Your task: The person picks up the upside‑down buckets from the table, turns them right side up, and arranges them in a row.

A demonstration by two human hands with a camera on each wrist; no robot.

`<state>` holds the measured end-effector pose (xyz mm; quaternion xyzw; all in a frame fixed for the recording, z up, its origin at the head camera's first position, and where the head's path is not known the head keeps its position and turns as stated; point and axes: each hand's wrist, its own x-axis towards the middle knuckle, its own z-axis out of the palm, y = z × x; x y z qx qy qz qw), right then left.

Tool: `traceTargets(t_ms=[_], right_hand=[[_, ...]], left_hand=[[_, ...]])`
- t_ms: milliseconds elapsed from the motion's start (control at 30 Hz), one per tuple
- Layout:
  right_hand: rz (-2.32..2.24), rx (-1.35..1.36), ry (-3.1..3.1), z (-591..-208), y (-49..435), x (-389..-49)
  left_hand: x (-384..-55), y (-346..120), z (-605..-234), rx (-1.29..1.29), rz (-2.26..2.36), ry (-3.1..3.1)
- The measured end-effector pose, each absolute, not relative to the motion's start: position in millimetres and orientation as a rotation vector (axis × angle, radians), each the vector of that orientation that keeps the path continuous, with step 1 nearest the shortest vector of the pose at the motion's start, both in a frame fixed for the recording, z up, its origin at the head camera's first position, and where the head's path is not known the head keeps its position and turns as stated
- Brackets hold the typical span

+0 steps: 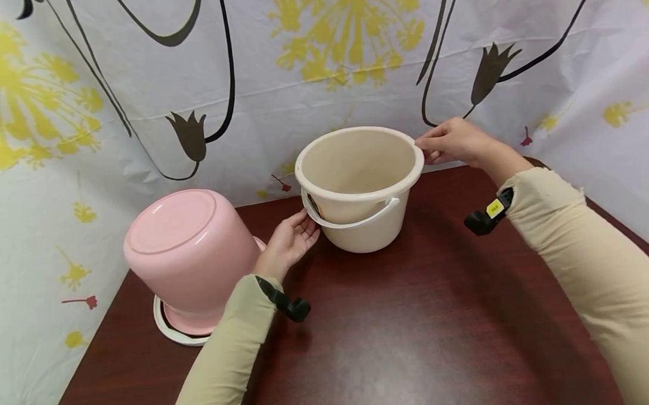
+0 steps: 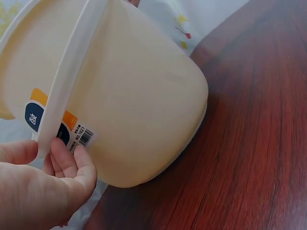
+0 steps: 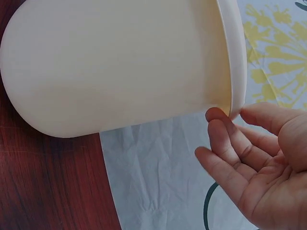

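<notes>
An upright cream bucket (image 1: pixel 365 228) stands on the dark wooden table, with its mouth open upward and its white handle (image 1: pixel 352 225) hanging down across the near side. At the bucket's left, my left hand (image 1: pixel 292 242) pinches the handle between thumb and fingers, beside a label (image 2: pixel 79 134) with a barcode. My right hand (image 1: pixel 453 141) holds the rim (image 3: pixel 236 62) at the far right, thumb on its outer edge and fingertips beneath. In the right wrist view, that hand (image 3: pixel 261 163) has its lower fingers off the bucket.
To the left, a pink bucket (image 1: pixel 197 254) sits upside down, with a white ring-shaped edge (image 1: pixel 170 330) showing under it. A white cloth (image 1: pixel 262 97) with flower prints hangs behind and beside the table (image 1: pixel 394 343).
</notes>
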<state>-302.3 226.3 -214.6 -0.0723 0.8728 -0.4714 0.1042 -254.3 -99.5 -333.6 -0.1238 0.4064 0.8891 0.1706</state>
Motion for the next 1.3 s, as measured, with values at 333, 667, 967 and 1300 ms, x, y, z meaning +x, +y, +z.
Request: traceTargets(t_ms=[333, 667, 967, 1300], right_hand=[[-1.172, -0.237, 2.741, -202, 222, -302], [-0.905, -0.716, 3.023, -173, 189, -260], [-0.749, -1.301, 2.931, -177, 118, -215], [-0.583, -1.518, 2.740, -210, 53, -193]], left_hand=[[-242, -110, -328, -0.297, 2.437, 1.353], [-210, -134, -308, -0.217, 2.327, 1.516], [-181, -153, -302, -0.141, 2.237, 1.631], [-150, -184, -305, -0.076, 2.103, 1.809]])
